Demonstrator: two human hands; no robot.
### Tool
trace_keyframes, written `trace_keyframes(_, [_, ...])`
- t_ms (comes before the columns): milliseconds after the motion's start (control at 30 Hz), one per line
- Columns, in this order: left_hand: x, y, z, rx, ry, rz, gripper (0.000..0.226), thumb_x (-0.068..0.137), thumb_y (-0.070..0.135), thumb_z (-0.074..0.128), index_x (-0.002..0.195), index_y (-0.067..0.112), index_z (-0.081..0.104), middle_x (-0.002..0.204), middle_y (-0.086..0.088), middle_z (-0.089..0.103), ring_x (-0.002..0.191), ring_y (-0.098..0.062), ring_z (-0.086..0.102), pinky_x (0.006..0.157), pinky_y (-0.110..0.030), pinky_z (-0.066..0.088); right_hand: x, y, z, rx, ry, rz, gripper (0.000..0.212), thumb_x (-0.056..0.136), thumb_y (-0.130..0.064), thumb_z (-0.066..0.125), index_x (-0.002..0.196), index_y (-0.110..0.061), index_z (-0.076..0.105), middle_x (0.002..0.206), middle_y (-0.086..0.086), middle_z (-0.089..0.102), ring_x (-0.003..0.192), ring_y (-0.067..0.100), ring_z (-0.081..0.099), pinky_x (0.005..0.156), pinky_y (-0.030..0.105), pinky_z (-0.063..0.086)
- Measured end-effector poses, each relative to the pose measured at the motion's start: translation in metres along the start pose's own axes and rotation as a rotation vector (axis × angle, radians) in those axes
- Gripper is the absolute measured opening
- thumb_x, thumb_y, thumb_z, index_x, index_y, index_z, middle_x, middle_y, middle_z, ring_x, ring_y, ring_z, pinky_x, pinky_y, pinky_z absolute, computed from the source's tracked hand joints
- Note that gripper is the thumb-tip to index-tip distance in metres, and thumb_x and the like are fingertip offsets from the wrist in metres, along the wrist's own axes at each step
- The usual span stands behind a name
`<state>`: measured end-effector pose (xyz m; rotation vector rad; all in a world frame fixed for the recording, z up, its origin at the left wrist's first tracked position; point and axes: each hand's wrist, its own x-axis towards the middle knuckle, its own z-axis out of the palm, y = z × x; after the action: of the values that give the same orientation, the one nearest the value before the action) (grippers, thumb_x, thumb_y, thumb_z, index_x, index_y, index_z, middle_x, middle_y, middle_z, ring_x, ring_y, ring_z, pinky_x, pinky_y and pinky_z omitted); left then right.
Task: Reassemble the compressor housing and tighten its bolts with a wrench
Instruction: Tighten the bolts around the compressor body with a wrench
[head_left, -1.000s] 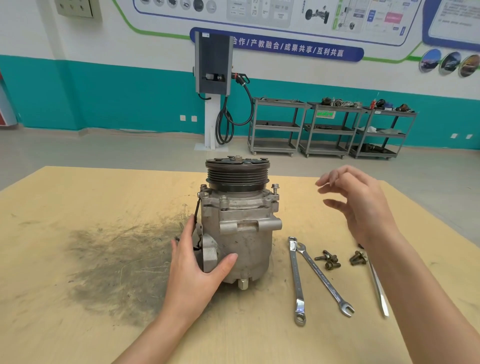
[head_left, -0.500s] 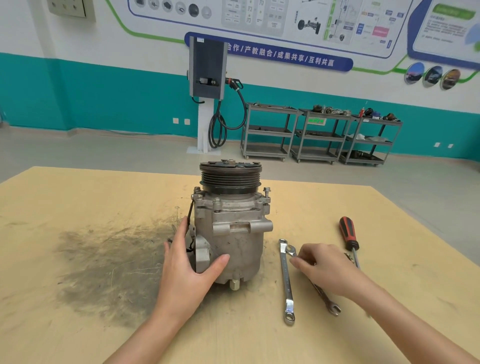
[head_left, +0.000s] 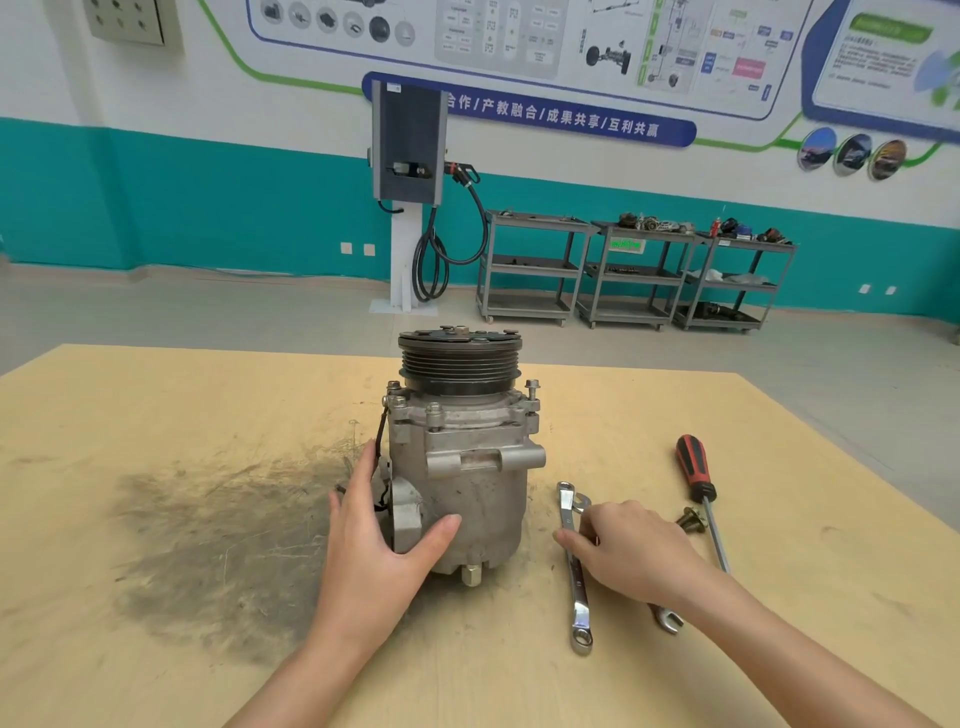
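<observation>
The grey compressor (head_left: 467, 499) stands upright on the wooden table (head_left: 156, 415), its black pulley (head_left: 460, 358) on top. Bolts (head_left: 532, 387) stick up from its upper flange. My left hand (head_left: 379, 561) holds the housing's lower left side, thumb across the front. To the right, my right hand (head_left: 628, 556) is down on the table, with thumb and forefinger pinching the shaft of the long combination wrench (head_left: 579, 597). This hand covers most of a second wrench (head_left: 667, 620); only its open ends show.
A red-and-black screwdriver (head_left: 693, 467) lies right of the wrenches, with loose bolts (head_left: 691, 519) beside its shaft. A dark grease smear (head_left: 218, 525) covers the table left of the compressor. Grey carts (head_left: 623, 270) stand far off by the wall.
My right hand came down from the air to the wrenches, then shifted left onto the long wrench. My left hand stayed on the compressor. The view dropped slightly.
</observation>
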<state>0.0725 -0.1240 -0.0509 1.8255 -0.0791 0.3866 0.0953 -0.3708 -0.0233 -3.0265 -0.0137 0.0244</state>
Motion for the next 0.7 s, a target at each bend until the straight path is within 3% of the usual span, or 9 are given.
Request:
trace_keyframes(100, [0.000, 0.001, 0.000, 0.004, -0.004, 0.000, 0.114, 0.057, 0.074, 0.067, 0.153, 0.043, 0.013, 0.158, 0.016, 0.028, 0.151, -0.022, 0.015, 0.118, -0.056, 0.024, 0.001, -0.002, 0.001, -0.027, -0.027, -0.007, 0.042, 0.091, -0.059, 0.043, 0.076, -0.021, 0.052, 0.070, -0.007, 0.052, 0.066, 0.015, 0.050, 0.054, 0.029, 0.034])
trace_keyframes(200, [0.000, 0.002, 0.000, 0.011, -0.008, 0.001, 0.116, 0.054, 0.076, 0.064, 0.153, 0.042, 0.013, 0.159, 0.016, 0.027, 0.151, -0.022, 0.015, 0.118, -0.056, 0.024, 0.005, -0.005, 0.000, 0.099, -0.101, 0.064, 0.035, 0.086, -0.045, 0.053, 0.063, -0.021, 0.044, 0.060, -0.006, 0.045, 0.054, 0.012, 0.043, 0.049, 0.026, 0.029])
trace_keyframes(300, [0.000, 0.002, 0.000, 0.012, -0.008, 0.003, 0.116, 0.054, 0.075, 0.064, 0.153, 0.042, 0.013, 0.159, 0.015, 0.027, 0.151, -0.022, 0.014, 0.118, -0.056, 0.023, 0.010, -0.004, -0.004, 0.371, -0.173, 0.132, 0.027, 0.085, -0.033, 0.057, 0.065, -0.019, 0.046, 0.055, -0.006, 0.043, 0.045, 0.010, 0.038, 0.043, 0.022, 0.027])
trace_keyframes(400, [0.000, 0.003, 0.000, 0.003, -0.007, 0.003, 0.116, 0.054, 0.075, 0.064, 0.153, 0.043, 0.012, 0.159, 0.016, 0.027, 0.151, -0.022, 0.014, 0.118, -0.055, 0.023, 0.015, 0.003, -0.020, 0.843, -0.223, 0.139, 0.023, 0.094, -0.024, 0.054, 0.075, -0.011, 0.056, 0.050, -0.006, 0.048, 0.038, 0.008, 0.036, 0.038, 0.019, 0.028])
trace_keyframes(533, [0.001, 0.001, 0.000, -0.006, -0.004, 0.002, 0.115, 0.059, 0.074, 0.070, 0.154, 0.040, 0.015, 0.158, 0.016, 0.028, 0.151, -0.021, 0.015, 0.118, -0.055, 0.023, 0.030, 0.006, -0.068, 1.440, -0.051, 0.112, 0.019, 0.097, -0.024, 0.053, 0.093, -0.005, 0.059, 0.054, -0.003, 0.050, 0.045, 0.010, 0.040, 0.041, 0.023, 0.034])
trace_keyframes(600, [0.001, -0.001, 0.000, 0.001, 0.001, 0.001, 0.113, 0.061, 0.073, 0.071, 0.154, 0.041, 0.015, 0.157, 0.017, 0.029, 0.151, -0.020, 0.015, 0.118, -0.054, 0.024, 0.039, 0.000, -0.088, 1.610, 0.007, 0.086, 0.019, 0.098, -0.024, 0.053, 0.090, -0.007, 0.056, 0.055, -0.002, 0.050, 0.044, 0.009, 0.041, 0.039, 0.020, 0.036])
trace_keyframes(700, [0.002, -0.002, 0.001, 0.000, 0.004, -0.002, 0.113, 0.058, 0.071, 0.069, 0.153, 0.043, 0.015, 0.157, 0.018, 0.029, 0.151, -0.020, 0.016, 0.118, -0.054, 0.025, 0.053, -0.014, -0.104, 1.711, -0.040, 0.024, 0.019, 0.101, -0.020, 0.047, 0.085, -0.011, 0.050, 0.053, -0.002, 0.045, 0.042, 0.008, 0.037, 0.038, 0.016, 0.032])
